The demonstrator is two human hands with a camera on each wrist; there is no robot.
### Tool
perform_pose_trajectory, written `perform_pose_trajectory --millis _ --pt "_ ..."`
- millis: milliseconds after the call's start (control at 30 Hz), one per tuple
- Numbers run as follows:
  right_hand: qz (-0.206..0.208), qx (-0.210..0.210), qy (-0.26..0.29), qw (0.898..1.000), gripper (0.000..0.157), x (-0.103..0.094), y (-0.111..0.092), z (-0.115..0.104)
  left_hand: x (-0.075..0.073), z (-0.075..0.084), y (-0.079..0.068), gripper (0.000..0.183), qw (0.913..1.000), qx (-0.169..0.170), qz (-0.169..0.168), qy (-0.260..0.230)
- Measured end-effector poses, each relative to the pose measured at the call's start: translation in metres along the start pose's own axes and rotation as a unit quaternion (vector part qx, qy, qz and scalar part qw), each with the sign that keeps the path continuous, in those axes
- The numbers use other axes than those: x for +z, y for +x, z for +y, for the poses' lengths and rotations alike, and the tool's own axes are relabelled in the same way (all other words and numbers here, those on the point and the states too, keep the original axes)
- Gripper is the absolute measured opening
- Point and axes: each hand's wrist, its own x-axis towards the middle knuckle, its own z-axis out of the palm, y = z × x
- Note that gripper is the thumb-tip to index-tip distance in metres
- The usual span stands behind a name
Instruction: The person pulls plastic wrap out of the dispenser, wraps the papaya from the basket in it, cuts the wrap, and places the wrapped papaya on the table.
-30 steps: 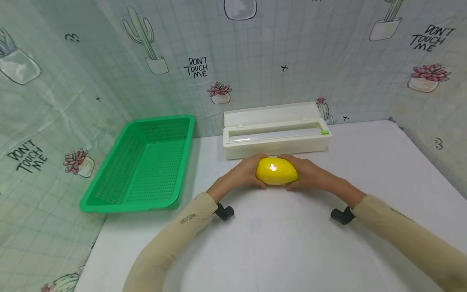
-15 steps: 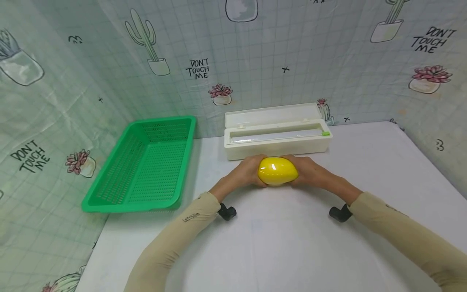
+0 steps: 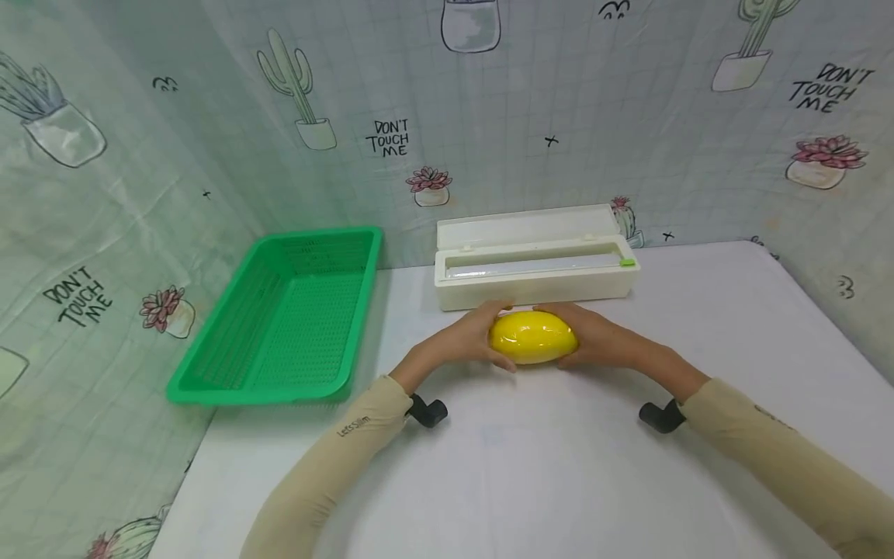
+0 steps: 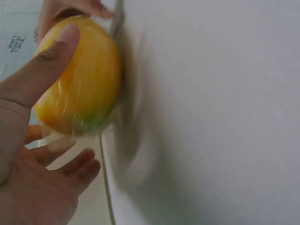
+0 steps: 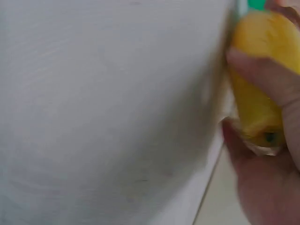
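Note:
A glossy yellow mango with a green patch lies sideways between my two hands, just in front of the white box. Clear film wraps it, shining in the left wrist view. My left hand holds its left end, thumb laid over the mango, while several fingers curl loosely beyond its end. At the other end my right hand grips with thumb and fingers. The right wrist view is blurred, but the right thumb crosses the mango there. The mango's far side is hidden.
Behind the hands stands a long white box, lid raised, with a film roll inside. A green plastic basket sits at the left of the white table. A printed curtain hangs behind.
The mango has turned between my hands and shows more of its length. My left fingers have spread wider around its end. The view has shifted slightly.

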Motion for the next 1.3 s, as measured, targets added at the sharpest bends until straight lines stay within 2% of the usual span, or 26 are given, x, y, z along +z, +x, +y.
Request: perform_pose_trajectory --millis 133,200,267,333,433,500,600,767,833,933,1033,1133,1200,1300 --pt "-0.024 0.017 0.034 0.999 0.118 -0.014 -0.009 -0.002 -0.007 0.000 -0.004 0.111 0.9998 -0.007 0.011 -0.018" --pt "-0.023 0.040 0.053 0.998 0.119 -0.020 -0.014 -0.005 -0.008 0.000 -0.005 0.106 0.9997 -0.010 0.003 -0.022" --pt "-0.016 0.061 0.066 0.996 0.111 -0.024 -0.018 -0.010 -0.007 -0.001 -0.004 0.100 0.9998 -0.007 0.001 -0.018" --pt "-0.008 0.066 0.055 0.996 0.097 -0.024 -0.020 -0.013 -0.004 -0.001 -0.003 0.095 0.9999 -0.005 0.012 -0.002" --pt "0.016 0.047 0.015 0.999 0.077 -0.020 -0.019 -0.018 0.001 0.002 -0.002 0.088 0.9987 -0.011 0.044 0.023" --pt "0.037 0.035 -0.002 0.999 0.069 -0.017 -0.017 -0.019 0.002 0.005 -0.001 0.085 0.9978 -0.017 0.056 0.030" --pt "0.039 0.042 0.008 0.998 0.068 -0.016 -0.019 -0.019 0.004 0.008 -0.002 0.092 0.9985 -0.019 0.046 0.022" --pt "-0.005 0.059 0.059 0.997 0.086 -0.016 -0.026 -0.018 0.007 0.010 -0.005 0.111 0.9999 -0.013 0.005 -0.005" --pt "-0.016 0.050 0.067 0.996 0.090 -0.014 -0.025 -0.017 0.009 0.009 -0.007 0.109 0.9996 -0.012 -0.002 -0.025" --pt "-0.018 0.027 0.046 0.998 0.088 -0.010 -0.021 -0.015 0.012 0.006 -0.009 0.099 0.9987 -0.009 0.000 -0.051" --pt "-0.014 -0.006 0.019 1.000 0.080 -0.010 -0.016 -0.013 0.014 0.005 -0.008 0.089 0.9985 -0.005 0.016 -0.052" --pt "-0.029 -0.028 0.003 0.999 0.076 -0.015 -0.012 -0.010 0.018 0.008 -0.008 0.084 0.9981 -0.015 0.033 -0.049" --pt "-0.041 -0.032 0.001 0.999 0.075 -0.021 -0.010 -0.008 0.021 0.013 -0.008 0.084 0.9976 -0.026 0.046 -0.045" --pt "-0.036 -0.021 0.029 0.999 0.076 -0.031 -0.008 -0.006 0.028 0.023 -0.008 0.085 0.9928 -0.057 0.088 -0.058"
